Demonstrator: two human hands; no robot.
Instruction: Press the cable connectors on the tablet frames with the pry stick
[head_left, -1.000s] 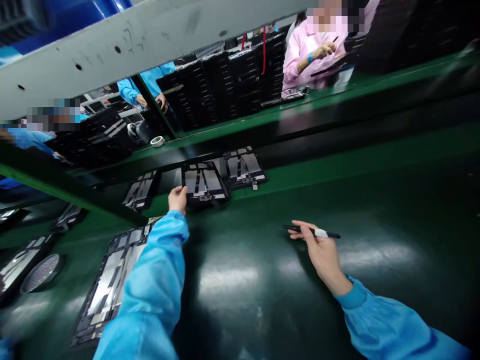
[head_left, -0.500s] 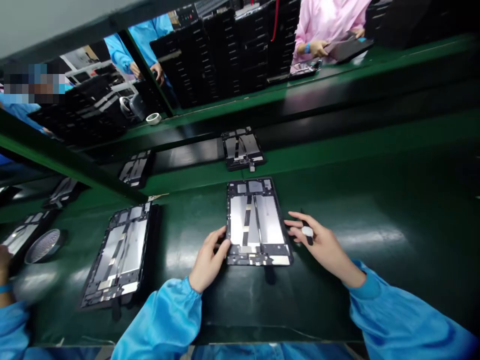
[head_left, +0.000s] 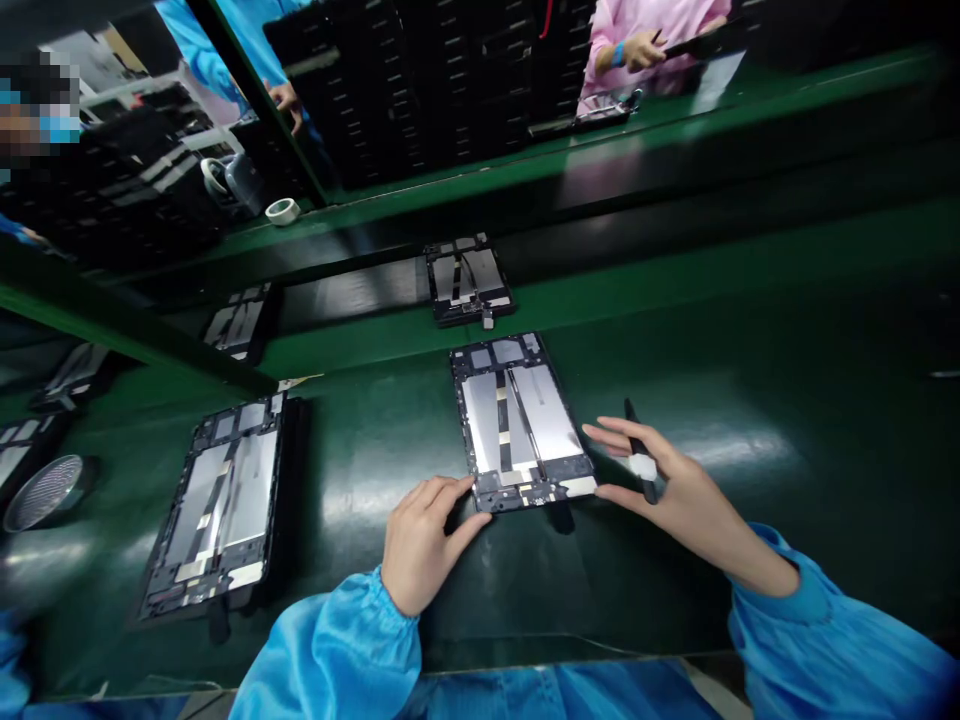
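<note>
Lying flat on the glossy green table (head_left: 750, 400), an open tablet frame (head_left: 519, 422) shows silvery metal plates and thin ribbon strips. The left hand (head_left: 424, 540) presses loosely curled fingers at its near corner; the right hand (head_left: 660, 480) grips a black pen (head_left: 640, 450) beside it.

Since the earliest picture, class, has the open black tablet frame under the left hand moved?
Yes. The open black tablet frame came off the dark conveyor strip toward the person, onto the green bench between both hands.

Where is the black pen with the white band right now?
In the head view the pen is in the right hand, right of centre, just beside the open tablet frame on the green bench.
</note>
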